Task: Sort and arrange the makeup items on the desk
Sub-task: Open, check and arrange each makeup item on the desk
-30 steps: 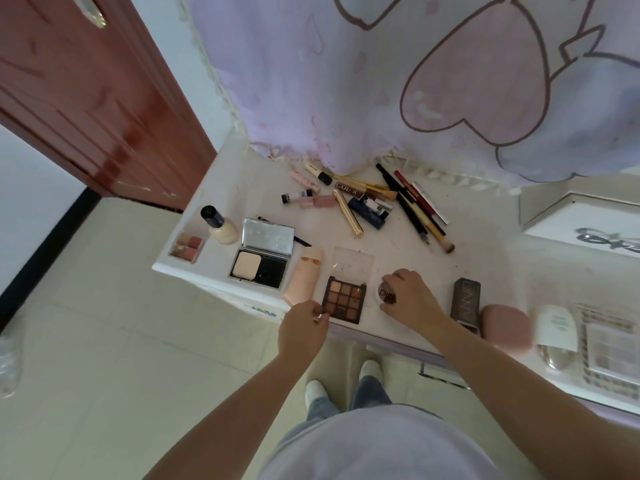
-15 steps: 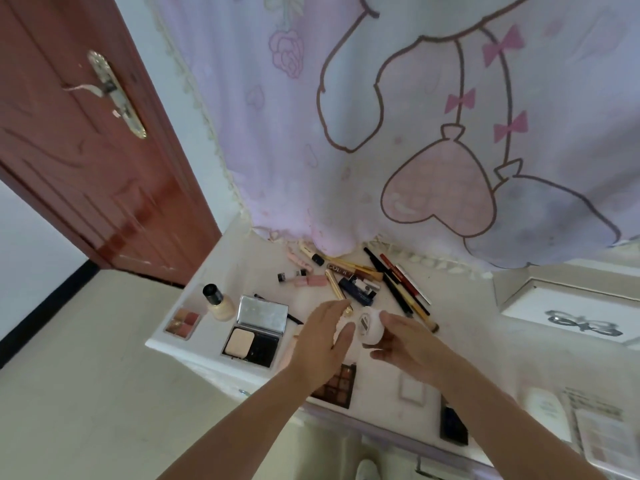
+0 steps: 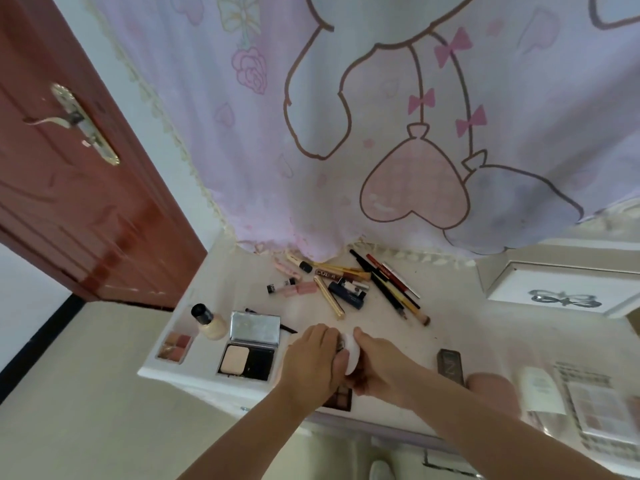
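Both my hands meet over the front middle of the white desk. My right hand grips a small round white jar. My left hand curls round the jar's other end, which is mostly hidden. A brown eyeshadow palette peeks out beneath my wrists. An open powder compact, a foundation bottle and a small blush palette lie to the left. Several pencils, brushes and lipsticks are heaped at the back.
A dark slim case, a pink sponge, a white tube and a large clear palette sit at the right. A white gift box stands behind them. A pink curtain hangs at the back, a red door at the left.
My right hand lifted the small jar off the desk and my left hand left the eyeshadow palette to join it. The hands have since sunk lower. My head tilted up.
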Tool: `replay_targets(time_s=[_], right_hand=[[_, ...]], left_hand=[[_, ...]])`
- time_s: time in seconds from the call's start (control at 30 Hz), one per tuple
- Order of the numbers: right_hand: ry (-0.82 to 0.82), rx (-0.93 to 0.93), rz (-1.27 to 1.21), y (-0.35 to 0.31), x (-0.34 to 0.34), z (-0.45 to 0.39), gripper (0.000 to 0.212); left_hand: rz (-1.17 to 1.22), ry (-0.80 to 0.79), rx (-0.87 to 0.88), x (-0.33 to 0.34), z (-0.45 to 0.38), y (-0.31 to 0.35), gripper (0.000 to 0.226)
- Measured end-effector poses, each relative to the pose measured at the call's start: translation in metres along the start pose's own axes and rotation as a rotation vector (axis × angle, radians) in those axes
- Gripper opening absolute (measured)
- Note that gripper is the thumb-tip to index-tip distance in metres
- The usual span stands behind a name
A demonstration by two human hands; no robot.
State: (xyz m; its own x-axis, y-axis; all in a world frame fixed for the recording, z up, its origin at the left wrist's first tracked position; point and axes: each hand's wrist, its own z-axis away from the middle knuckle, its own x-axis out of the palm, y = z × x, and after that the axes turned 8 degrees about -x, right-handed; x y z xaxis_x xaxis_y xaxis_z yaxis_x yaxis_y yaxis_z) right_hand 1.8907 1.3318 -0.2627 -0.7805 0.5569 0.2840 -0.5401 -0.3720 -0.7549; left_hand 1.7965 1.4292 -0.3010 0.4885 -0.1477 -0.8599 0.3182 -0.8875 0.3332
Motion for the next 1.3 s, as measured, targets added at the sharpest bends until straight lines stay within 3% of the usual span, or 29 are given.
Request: replay_targets(time_s=[0.17, 0.33, 0.4, 0.47, 0.63, 0.73, 0.93, 1.07, 1.17, 1.3], right_hand=[[0.01, 0.001, 0.022, 0.011, 0.006, 0.001, 0.051], [0.049, -0.096, 0.243, 0.01, 0.009, 0.0, 0.045], [0.02, -0.2, 0.452, 0.009, 0.006, 0.002, 0.033], [-0.016, -0.327, 0.632, 0.008, 0.004, 0.005, 0.026], [-0.05, -0.59, 0.877, 0.011, -0.009, 0.01, 0.029], [-0.018, -0.558, 0.875, 0.017, -0.025, 0.009, 0.034], [0.194, -0.432, 0.476, 0.025, -0.062, 0.013, 0.033], [0.206, -0.392, 0.422, 0.032, -0.079, 0.008, 0.036], [0.14, -0.361, 0.511, 0.035, -0.092, -0.003, 0.037], [-0.009, -0.376, 0.822, 0.037, -0.109, -0.028, 0.038]], left_hand=[[-0.07, 0.052, 0.019, 0.0, 0.007, -0.002, 0.038], [-0.036, -0.09, -0.103, -0.008, 0.004, 0.003, 0.041], [0.084, -0.19, -0.252, -0.01, 0.002, 0.007, 0.043], [0.324, -0.334, -0.507, -0.007, 0.006, 0.009, 0.047], [0.857, -0.398, -1.097, 0.004, 0.006, 0.01, 0.045], [1.053, -0.462, -1.34, 0.001, 0.008, 0.014, 0.041], [1.34, -0.58, -1.454, 0.012, 0.029, 0.011, 0.047], [1.494, -0.596, -1.552, 0.024, 0.039, 0.02, 0.039], [1.574, -0.543, -1.683, 0.036, 0.044, 0.03, 0.036], [1.706, -0.451, -1.833, 0.058, 0.052, 0.047, 0.036]])
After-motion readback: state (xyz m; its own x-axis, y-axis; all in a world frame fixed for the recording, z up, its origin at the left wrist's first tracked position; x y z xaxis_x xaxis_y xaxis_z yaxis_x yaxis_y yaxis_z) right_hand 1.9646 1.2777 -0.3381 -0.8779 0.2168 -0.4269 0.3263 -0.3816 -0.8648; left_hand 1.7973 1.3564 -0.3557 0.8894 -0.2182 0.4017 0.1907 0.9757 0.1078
